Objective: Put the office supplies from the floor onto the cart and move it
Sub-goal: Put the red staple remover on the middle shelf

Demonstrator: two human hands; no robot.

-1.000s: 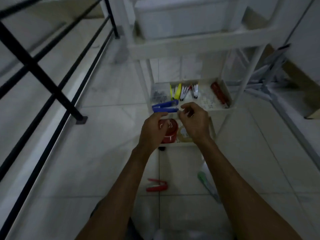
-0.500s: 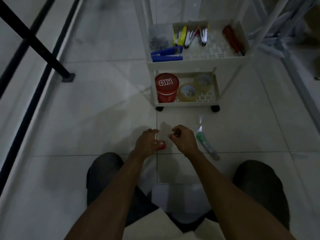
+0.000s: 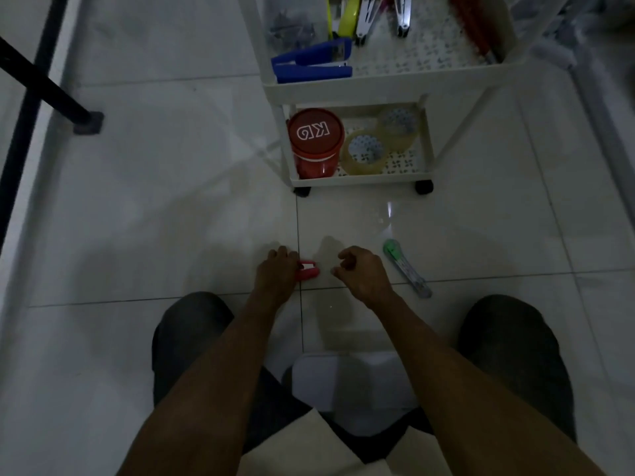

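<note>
Left hand (image 3: pixel 276 277) lowered onto red stapler (image 3: pixel 308 270) (floor).

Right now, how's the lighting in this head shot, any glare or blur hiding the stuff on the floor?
Head view: dim overall, colours muted; a small glare streak on the floor tile just above the green cutter; wide-angle bending tilts the cart posts; the left hand partly covers the red item; edges stay fairly sharp.
</note>
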